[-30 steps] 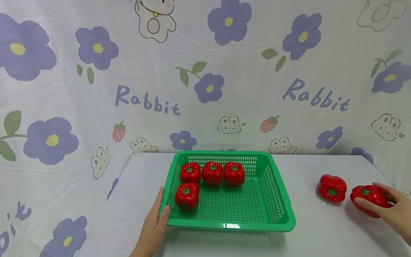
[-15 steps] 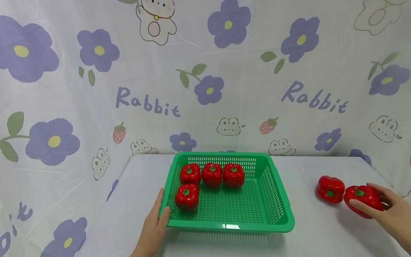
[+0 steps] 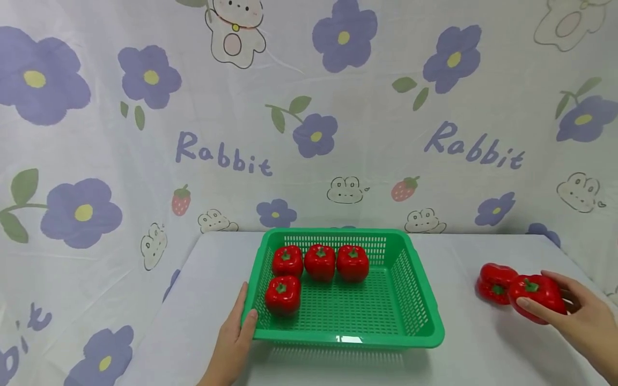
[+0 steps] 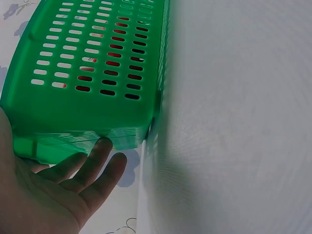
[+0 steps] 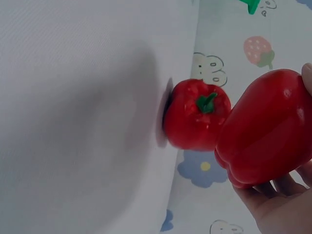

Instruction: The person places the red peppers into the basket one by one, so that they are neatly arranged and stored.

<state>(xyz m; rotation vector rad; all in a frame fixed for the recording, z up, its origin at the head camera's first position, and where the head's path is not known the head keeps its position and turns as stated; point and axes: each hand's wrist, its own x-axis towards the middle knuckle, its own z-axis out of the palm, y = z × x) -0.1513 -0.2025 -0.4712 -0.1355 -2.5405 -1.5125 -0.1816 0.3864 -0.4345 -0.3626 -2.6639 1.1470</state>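
Around a glossy red bell pepper [image 3: 537, 298] curl the fingers and thumb of my right hand [image 3: 581, 316], at the right of the table. In the right wrist view this pepper [image 5: 270, 126] is held off the white surface, its shadow falling there. Another red bell pepper [image 3: 496, 283] lies on its side on the table, partly covered by the held one in the head view. My left hand [image 3: 230, 338] holds the left rim of a green plastic basket [image 3: 345, 339], thumb at the rim, fingers [image 4: 100, 153] against the outer wall.
Several red bell peppers [image 3: 320, 262] stand stem up in the basket's left and back part. The white table [image 3: 463, 343] ends against a hanging cloth [image 3: 376, 161] with flowers and rabbits at the back.
My right hand has moved left with its bell pepper, which now overlaps the lying one in the head view. The left hand and basket stay in place.
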